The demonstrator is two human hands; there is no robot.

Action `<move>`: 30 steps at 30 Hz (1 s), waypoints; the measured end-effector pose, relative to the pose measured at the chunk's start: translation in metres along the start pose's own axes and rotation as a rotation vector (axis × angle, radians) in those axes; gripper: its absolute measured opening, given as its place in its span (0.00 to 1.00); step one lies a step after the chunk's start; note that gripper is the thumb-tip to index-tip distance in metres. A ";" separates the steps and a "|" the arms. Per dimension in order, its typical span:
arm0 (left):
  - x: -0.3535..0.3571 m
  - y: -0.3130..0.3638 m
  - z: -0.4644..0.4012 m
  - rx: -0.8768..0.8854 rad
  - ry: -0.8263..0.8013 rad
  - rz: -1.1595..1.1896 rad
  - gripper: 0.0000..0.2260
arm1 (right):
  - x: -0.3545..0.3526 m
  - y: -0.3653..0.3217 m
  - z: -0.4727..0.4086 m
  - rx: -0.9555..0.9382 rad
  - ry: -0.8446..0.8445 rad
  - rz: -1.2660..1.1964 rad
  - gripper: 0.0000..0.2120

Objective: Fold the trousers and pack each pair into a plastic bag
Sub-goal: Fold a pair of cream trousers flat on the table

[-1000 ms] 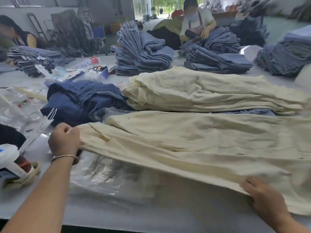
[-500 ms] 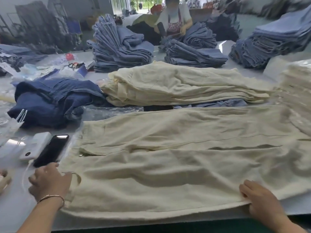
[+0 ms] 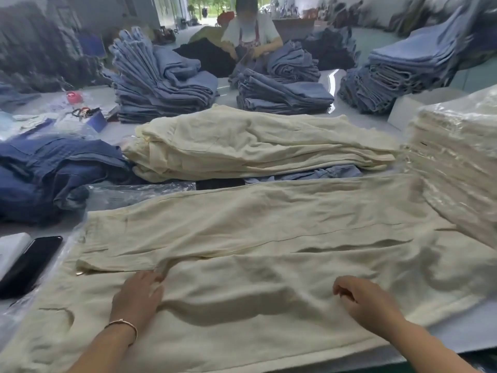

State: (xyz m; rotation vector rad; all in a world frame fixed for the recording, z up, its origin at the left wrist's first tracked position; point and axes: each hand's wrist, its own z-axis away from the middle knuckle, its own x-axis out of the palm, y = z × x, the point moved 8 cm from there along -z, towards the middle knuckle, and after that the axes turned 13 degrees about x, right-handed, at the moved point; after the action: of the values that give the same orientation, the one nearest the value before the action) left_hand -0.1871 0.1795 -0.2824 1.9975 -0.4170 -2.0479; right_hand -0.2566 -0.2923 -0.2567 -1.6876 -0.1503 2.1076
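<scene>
A pair of cream trousers (image 3: 269, 227) lies spread flat across the near table, waist at the left, legs running right. My left hand (image 3: 138, 296) rests on the near leg's cloth with fingers straight, at the seam between the legs. My right hand (image 3: 361, 300) lies on the same leg further right, fingers loosely bent on the fabric. Clear plastic bags (image 3: 139, 193) lie under and behind the waist end. A stack of bagged cream trousers (image 3: 457, 157) stands at the right.
A pile of unfolded cream trousers (image 3: 255, 146) lies just behind. Dark blue trousers (image 3: 53, 170) heap at the left. A black phone (image 3: 29, 265) sits by the left edge. Stacks of blue jeans (image 3: 161, 84) and a seated person (image 3: 250, 28) fill the far side.
Both hands have let go of the trousers' near edge and moved inward onto the near leg. The left hand came right from the waist corner. The view shifted slightly.
</scene>
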 end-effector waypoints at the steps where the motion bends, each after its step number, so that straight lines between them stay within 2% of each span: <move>1: -0.003 -0.001 -0.003 -0.032 -0.010 0.005 0.14 | -0.003 -0.005 -0.008 -0.032 0.010 -0.023 0.10; 3: -0.009 -0.001 -0.008 -0.059 -0.026 0.073 0.11 | -0.012 -0.016 -0.027 -0.072 0.021 -0.042 0.10; 6: -0.033 -0.008 -0.010 -0.123 0.047 0.127 0.06 | -0.029 -0.042 -0.060 -0.149 0.060 -0.042 0.09; 10: -0.063 -0.026 -0.026 -0.200 0.111 0.111 0.05 | -0.034 -0.117 -0.098 -0.315 0.082 -0.047 0.09; 15: -0.082 -0.047 -0.065 -0.148 0.099 0.050 0.07 | 0.007 -0.235 -0.112 -0.524 0.020 -0.060 0.08; 18: -0.093 -0.072 -0.097 -0.099 0.099 0.027 0.08 | 0.029 -0.292 -0.126 -0.597 0.040 -0.059 0.08; 20: -0.101 -0.086 -0.123 -0.024 0.128 -0.021 0.10 | 0.039 -0.320 -0.148 -0.574 0.090 -0.046 0.10; 23: -0.110 -0.104 -0.161 0.096 0.134 -0.169 0.19 | 0.052 -0.349 -0.194 -0.449 0.146 0.017 0.19; 27: -0.096 -0.126 -0.205 0.195 -0.081 -0.382 0.27 | 0.060 -0.349 -0.254 -0.211 0.129 0.159 0.28; 30: -0.085 -0.142 -0.223 0.202 -0.175 -0.466 0.25 | 0.060 -0.328 -0.285 -0.068 0.088 0.286 0.28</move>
State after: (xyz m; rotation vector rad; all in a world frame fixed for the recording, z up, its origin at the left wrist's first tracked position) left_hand 0.0415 0.3359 -0.2606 2.2033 -0.2082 -2.5633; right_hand 0.0909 -0.0256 -0.2690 -1.9368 0.0513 2.2454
